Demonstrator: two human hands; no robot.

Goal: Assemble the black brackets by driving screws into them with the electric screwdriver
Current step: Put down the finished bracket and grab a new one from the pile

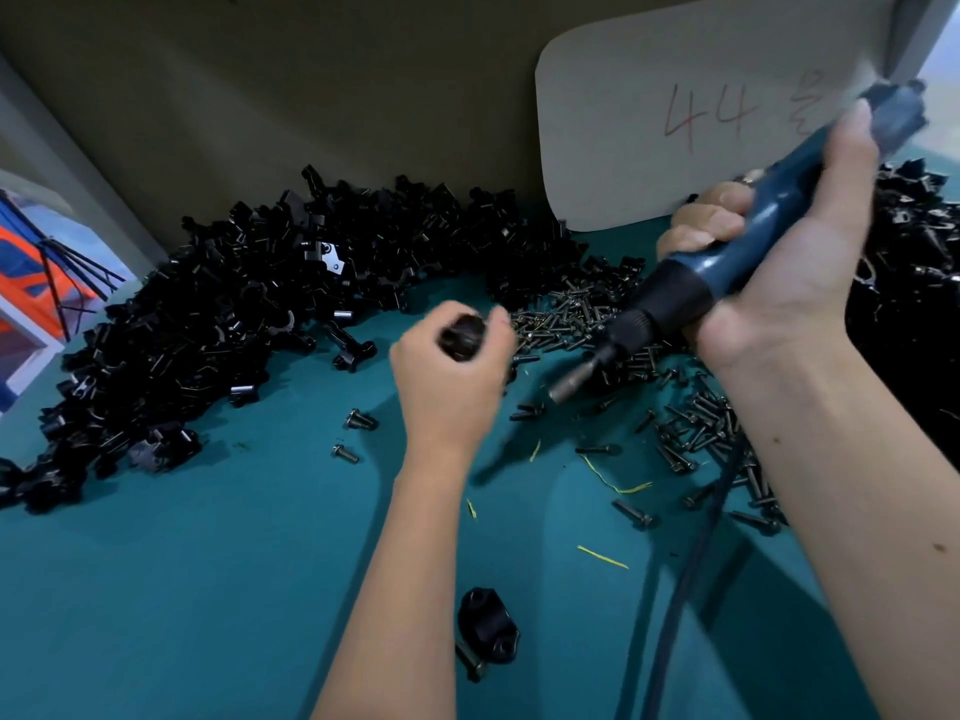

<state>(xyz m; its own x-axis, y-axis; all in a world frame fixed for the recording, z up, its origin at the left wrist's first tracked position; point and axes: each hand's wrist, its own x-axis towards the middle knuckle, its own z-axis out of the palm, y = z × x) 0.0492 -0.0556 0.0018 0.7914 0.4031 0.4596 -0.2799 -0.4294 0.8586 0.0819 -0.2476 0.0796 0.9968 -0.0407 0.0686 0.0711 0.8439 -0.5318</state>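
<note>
**Two hands, one bracket, one driver**

While the left hand (451,376) is clenching one black bracket (462,339), the right hand (774,262) is grasping the single electric screwdriver (748,252), tip hovering just right of the bracket; loose screws (696,423) beneath are too many to count.

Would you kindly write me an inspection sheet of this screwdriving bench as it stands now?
Surface: teal bench top, with yellow shavings.
Job's things: bracket pile at back left; loose screws right of centre; one bracket near the front edge, a screw beside it.
Clutter: card marked 44 against the back wall.
Grippers: left hand grips a black part; right hand grips the blue electric screwdriver.
Cables: black cord runs toward the front edge.
Surroundings: orange item at left.
</note>
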